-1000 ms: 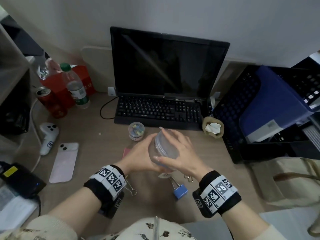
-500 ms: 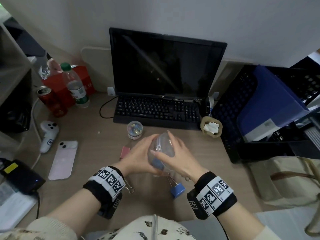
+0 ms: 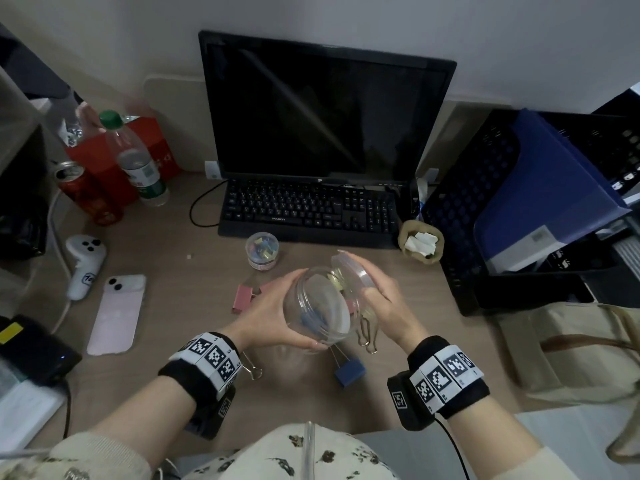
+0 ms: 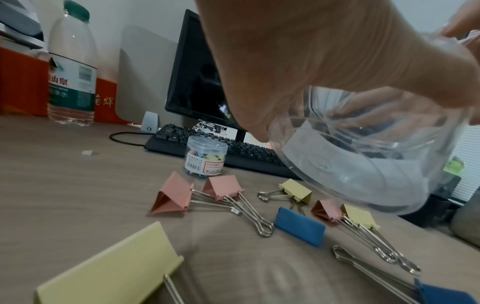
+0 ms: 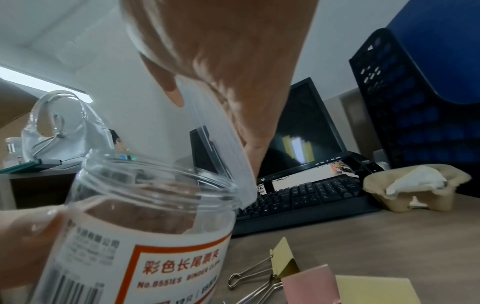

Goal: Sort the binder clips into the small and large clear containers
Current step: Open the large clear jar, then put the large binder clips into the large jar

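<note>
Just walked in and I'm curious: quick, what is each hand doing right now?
Left hand: holding the big clear jar.
Right hand: holding the jar's lid, off the jar.

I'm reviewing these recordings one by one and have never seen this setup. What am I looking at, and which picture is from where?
No machine: a person wears a head camera and one on each wrist. From the head view, the left hand holds the large clear plastic jar above the wooden desk; the right hand holds its clear lid, lifted off. The wrist views look along each hand. Large pink, yellow and blue binder clips lie loose below; the small clear container of small clips stands capped by the black keyboard.
</note>
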The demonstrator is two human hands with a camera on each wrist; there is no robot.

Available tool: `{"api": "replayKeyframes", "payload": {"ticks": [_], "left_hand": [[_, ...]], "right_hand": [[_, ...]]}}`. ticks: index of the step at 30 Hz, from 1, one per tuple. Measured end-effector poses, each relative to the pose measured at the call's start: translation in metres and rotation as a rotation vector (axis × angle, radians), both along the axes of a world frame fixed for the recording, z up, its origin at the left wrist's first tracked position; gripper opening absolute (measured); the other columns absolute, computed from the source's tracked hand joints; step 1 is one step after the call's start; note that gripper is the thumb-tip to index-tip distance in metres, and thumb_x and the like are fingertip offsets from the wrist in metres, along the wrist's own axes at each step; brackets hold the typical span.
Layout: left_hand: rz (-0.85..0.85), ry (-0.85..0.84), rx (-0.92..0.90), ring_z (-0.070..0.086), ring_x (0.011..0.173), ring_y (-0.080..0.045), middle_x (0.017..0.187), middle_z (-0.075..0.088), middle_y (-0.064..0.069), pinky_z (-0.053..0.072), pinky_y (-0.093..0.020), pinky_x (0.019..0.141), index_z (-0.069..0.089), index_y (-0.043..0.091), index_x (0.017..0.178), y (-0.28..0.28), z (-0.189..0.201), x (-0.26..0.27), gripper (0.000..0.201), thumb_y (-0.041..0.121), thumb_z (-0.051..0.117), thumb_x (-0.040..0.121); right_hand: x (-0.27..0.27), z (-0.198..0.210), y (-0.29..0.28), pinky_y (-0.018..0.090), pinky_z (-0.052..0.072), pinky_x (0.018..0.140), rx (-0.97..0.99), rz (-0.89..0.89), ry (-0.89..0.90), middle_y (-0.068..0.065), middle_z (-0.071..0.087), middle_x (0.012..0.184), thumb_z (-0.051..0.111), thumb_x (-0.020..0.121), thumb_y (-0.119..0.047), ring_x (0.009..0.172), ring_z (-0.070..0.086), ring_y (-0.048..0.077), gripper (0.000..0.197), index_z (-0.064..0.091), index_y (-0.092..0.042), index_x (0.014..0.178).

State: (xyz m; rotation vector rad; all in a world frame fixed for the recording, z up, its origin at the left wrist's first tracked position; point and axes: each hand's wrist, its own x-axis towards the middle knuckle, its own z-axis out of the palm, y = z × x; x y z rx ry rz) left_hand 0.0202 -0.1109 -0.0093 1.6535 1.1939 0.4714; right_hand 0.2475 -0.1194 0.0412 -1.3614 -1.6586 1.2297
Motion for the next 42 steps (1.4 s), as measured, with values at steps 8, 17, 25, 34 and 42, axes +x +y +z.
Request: {"api": "replayKeyframes", "payload": {"ticks": [8, 17, 25, 34, 42], "left_hand": [[0.068, -0.002, -0.016, 0.039, 0.133, 0.004, 0.143, 0.041, 0.023, 0.037, -0.037, 0.114, 0.023, 0.037, 0.147, 0.0, -0.009, 0.012, 0.132, 0.062, 0.093, 0.038], [0.195, -0.1, -0.021, 0.035, 0.139, -0.004, 0.15, 0.031, 0.022, 0.033, -0.046, 0.116, 0.018, 0.048, 0.145, -0.002, -0.017, 0.003, 0.134, 0.059, 0.095, 0.035], [0.265, -0.097, -0.019, 0.034, 0.117, 0.03, 0.134, 0.025, 0.042, 0.031, -0.02, 0.107, 0.013, 0.065, 0.13, -0.009, -0.016, -0.001, 0.125, 0.053, 0.094, 0.036], [0.302, -0.02, -0.016, 0.036, 0.133, -0.001, 0.144, 0.03, 0.029, 0.03, -0.04, 0.116, 0.016, 0.048, 0.146, -0.009, -0.016, -0.006, 0.134, 0.058, 0.094, 0.037], [0.355, -0.078, -0.053, 0.029, 0.136, -0.003, 0.156, 0.024, 0.01, 0.025, -0.033, 0.115, 0.014, 0.038, 0.15, -0.006, -0.006, -0.002, 0.136, 0.046, 0.096, 0.043]], "right_hand": [[0.026, -0.02, 0.011, 0.029, 0.052, 0.09, -0.002, -0.336, 0.025, -0.01, 0.069, 0.112, 0.055, 0.089, -0.001, 0.107, 0.065, 0.01, 0.038, 0.063, -0.03, 0.112], [0.081, -0.044, 0.03, 0.023, 0.041, 0.084, -0.044, -0.83, -0.097, -0.002, 0.058, 0.118, 0.052, 0.091, -0.001, 0.103, 0.054, 0.011, 0.04, 0.052, -0.018, 0.127], [0.097, -0.077, 0.037, 0.037, 0.037, 0.104, -0.406, -0.877, -0.178, 0.013, 0.048, 0.138, 0.046, 0.089, 0.004, 0.126, 0.047, 0.032, 0.06, 0.033, -0.012, 0.145], [0.081, -0.106, 0.037, 0.041, 0.039, 0.107, -0.529, -0.566, -0.328, 0.012, 0.049, 0.14, 0.051, 0.089, -0.004, 0.126, 0.048, 0.03, 0.049, 0.047, -0.012, 0.137], [0.003, -0.037, 0.024, 0.025, 0.029, 0.105, -0.368, -0.106, -0.156, -0.012, 0.043, 0.138, 0.037, 0.1, -0.047, 0.128, 0.038, 0.005, 0.049, 0.039, -0.026, 0.144]]}}
